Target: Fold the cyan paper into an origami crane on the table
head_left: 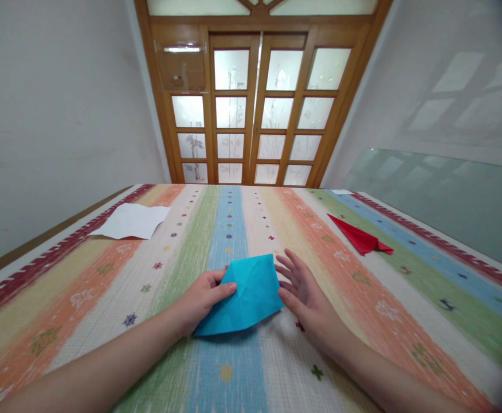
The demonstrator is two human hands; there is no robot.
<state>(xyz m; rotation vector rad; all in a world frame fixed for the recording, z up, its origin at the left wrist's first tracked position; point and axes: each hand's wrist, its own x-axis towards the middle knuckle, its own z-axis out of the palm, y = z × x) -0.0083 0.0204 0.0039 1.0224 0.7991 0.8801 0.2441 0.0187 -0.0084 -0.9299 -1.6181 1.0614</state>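
Note:
A creased blue sheet of folded paper (251, 295) is held slightly above the striped tablecloth, its lower edge casting a shadow. My left hand (206, 301) grips its left side, thumb on top and the other fingers underneath, partly hidden. At the paper's right edge is my right hand (300, 289), its fingers spread and the thumb close to the edge; whether the thumb touches it I cannot tell. To the right lies a red folded paper shape (360, 235) with a long point.
A white sheet of paper (133, 221) lies at the left of the striped tablecloth (227, 373). Another small white piece (342, 192) is at the far right edge. Wooden doors with glass panes (255, 109) stand beyond the table, with walls on both sides.

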